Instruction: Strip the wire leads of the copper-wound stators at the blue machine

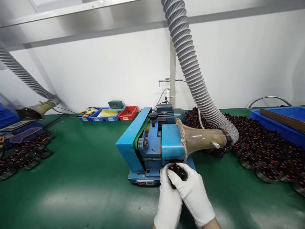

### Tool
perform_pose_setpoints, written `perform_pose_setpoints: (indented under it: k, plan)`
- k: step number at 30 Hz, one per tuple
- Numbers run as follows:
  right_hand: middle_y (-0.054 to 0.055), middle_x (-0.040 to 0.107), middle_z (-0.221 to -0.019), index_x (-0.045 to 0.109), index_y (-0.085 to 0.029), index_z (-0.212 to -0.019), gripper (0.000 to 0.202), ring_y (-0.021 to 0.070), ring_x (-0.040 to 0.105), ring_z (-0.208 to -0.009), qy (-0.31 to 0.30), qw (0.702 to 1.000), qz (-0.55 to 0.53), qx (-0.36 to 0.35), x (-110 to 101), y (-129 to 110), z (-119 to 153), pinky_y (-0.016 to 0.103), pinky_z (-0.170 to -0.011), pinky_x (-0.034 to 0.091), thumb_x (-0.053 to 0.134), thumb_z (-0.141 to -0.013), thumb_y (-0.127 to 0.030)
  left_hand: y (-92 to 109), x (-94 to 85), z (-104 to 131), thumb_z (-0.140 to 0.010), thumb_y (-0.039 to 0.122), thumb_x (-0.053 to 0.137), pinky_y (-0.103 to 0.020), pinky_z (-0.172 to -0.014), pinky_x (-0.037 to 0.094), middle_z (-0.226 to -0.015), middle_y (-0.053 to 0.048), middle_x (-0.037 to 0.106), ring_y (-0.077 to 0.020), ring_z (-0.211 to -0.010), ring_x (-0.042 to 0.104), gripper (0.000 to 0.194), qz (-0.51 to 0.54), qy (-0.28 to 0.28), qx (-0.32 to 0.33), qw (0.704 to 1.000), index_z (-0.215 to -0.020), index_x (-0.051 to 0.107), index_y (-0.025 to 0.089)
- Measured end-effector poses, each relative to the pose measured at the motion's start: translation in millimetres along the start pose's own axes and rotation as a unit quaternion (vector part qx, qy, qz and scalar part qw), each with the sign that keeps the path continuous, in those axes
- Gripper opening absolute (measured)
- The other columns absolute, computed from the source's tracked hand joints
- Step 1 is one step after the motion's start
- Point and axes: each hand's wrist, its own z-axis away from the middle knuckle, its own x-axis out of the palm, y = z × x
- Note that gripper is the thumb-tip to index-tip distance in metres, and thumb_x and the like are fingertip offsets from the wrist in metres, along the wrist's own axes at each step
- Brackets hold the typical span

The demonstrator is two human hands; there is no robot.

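Observation:
My left hand [168, 198] and my right hand [194, 190], both in white gloves, are closed together around a round motor stator [178, 171] with dark slots and copper windings. They hold it right at the front of a blue belt grinding machine [133, 133], just below its blue guard box [172, 141]. Whether the stator touches the machine is hidden. A tan suction funnel [202, 138] joins the guard box on its right side. On the machine's base sits a red-and-white switch [145, 183].
Many stators [259, 144] cover the right of the green table [90, 178], beside a blue bin [281, 119]. More stators [26, 156] lie at the left. A grey hose [193, 73] comes down to the funnel. Small blue trays [101, 116] and a red tray [128, 113] stand at the back.

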Motion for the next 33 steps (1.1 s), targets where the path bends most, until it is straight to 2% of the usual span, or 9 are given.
perform_pose_setpoints:
  k: [3,9,13,16,20,25,28,33]
  plan:
    - [0.009,0.075,-0.082,0.070,-0.018,-0.083,0.028,0.0261,0.069,-0.076,-0.006,1.000,0.010,0.010,-1.3,-2.1,-4.0,0.034,-0.070,0.054,0.064,-0.073,-0.043,4.3,2.0,-5.5,-0.074,0.019,0.055,-0.034,-0.082,0.049,-0.103,-0.010,0.067,-0.0219,-0.092,0.064,0.033,-0.009,-0.038,0.013,0.999,-0.106,0.052,0.019]
    - [0.010,0.075,-0.083,0.069,-0.018,-0.084,0.033,0.0267,0.070,-0.077,-0.006,0.999,0.003,0.037,-3.0,-5.3,-4.6,0.034,-0.071,0.054,0.061,-0.073,-0.048,9.6,6.5,-6.8,-0.077,0.016,0.047,-0.035,-0.082,0.049,-0.103,-0.013,0.066,-0.0217,-0.091,0.065,0.026,0.018,-0.044,0.019,0.999,-0.103,0.051,0.017]
    - [0.010,0.075,-0.083,0.070,-0.018,-0.085,0.034,0.0272,0.070,-0.076,0.005,0.999,0.028,0.042,-2.4,2.1,8.2,0.034,-0.070,0.055,0.061,-0.070,-0.047,2.5,2.9,6.9,-0.071,0.017,0.057,-0.034,-0.084,0.049,-0.097,-0.008,0.069,-0.0222,-0.091,0.065,0.032,0.012,-0.014,-0.026,0.999,-0.103,0.055,0.020]
    - [0.009,0.075,-0.080,0.071,-0.019,-0.084,0.032,0.0282,0.070,-0.075,0.032,0.997,0.060,0.022,-0.5,7.8,18.1,0.036,-0.071,0.055,0.062,-0.066,-0.043,-7.2,-0.1,14.6,-0.070,0.019,0.056,-0.031,-0.089,0.047,-0.100,-0.006,0.068,-0.0203,-0.095,0.063,0.029,0.026,0.008,-0.022,0.999,-0.099,0.059,0.022]
    - [0.009,0.075,-0.083,0.070,-0.019,-0.085,0.029,0.0275,0.070,-0.077,0.019,0.998,0.052,0.013,2.3,6.4,12.3,0.035,-0.071,0.054,0.062,-0.070,-0.042,-12.0,-0.8,7.0,-0.073,0.019,0.053,-0.033,-0.087,0.047,-0.103,-0.008,0.068,-0.0209,-0.095,0.063,0.031,0.016,0.000,-0.043,0.999,-0.104,0.056,0.020]
    - [0.009,0.075,-0.085,0.070,-0.019,-0.083,0.027,0.0268,0.069,-0.078,0.001,1.000,0.029,0.009,2.0,-1.4,-0.8,0.035,-0.072,0.053,0.060,-0.075,-0.043,-7.1,-1.5,-6.6,-0.079,0.022,0.048,-0.036,-0.082,0.047,-0.101,-0.010,0.070,-0.0222,-0.091,0.065,0.035,-0.023,-0.061,-0.032,0.997,-0.114,0.047,0.020]
    - [0.009,0.075,-0.080,0.070,-0.019,-0.080,0.027,0.0259,0.069,-0.074,-0.001,1.000,0.025,0.007,0.6,-5.6,-2.2,0.034,-0.068,0.053,0.059,-0.076,-0.044,-0.9,-0.1,-8.3,-0.079,0.022,0.048,-0.036,-0.077,0.048,-0.095,-0.011,0.071,-0.0231,-0.085,0.067,0.037,-0.010,-0.062,-0.044,0.997,-0.115,0.045,0.018]
    - [0.010,0.075,-0.075,0.070,-0.018,-0.077,0.027,0.0255,0.069,-0.070,0.006,1.000,0.019,0.003,0.6,-9.8,-6.0,0.032,-0.064,0.053,0.059,-0.076,-0.043,11.2,5.3,-9.9,-0.075,0.022,0.053,-0.033,-0.078,0.050,-0.095,-0.012,0.070,-0.0224,-0.086,0.067,0.039,0.026,-0.060,-0.045,0.997,-0.113,0.045,0.015]
